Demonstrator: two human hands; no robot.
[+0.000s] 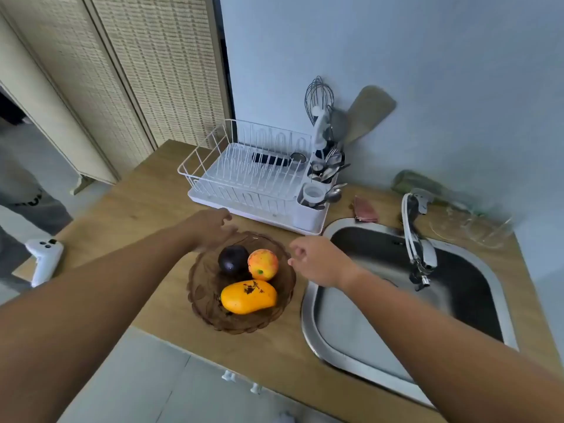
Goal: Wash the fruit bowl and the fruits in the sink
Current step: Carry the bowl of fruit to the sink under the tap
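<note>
A brown glass fruit bowl (207, 288) stands on the wooden counter just left of the steel sink (381, 303). It holds a dark purple fruit (233, 259), a red-yellow peach-like fruit (263, 264) and a yellow mango (248, 296) with dark specks on top. My left hand (210, 228) hovers over the bowl's far left rim, fingers apart, holding nothing. My right hand (317, 262) is at the bowl's right rim, fingers loosely curled and empty. I cannot tell whether either hand touches the rim.
A white dish rack (250, 178) with a cutlery holder and utensils stands behind the bowl. A faucet (416, 236) rises at the sink's far side, a clear glass bowl (470, 227) to its right, a pink cloth (366, 209) behind the sink. A white controller (44, 261) lies at the counter's left edge.
</note>
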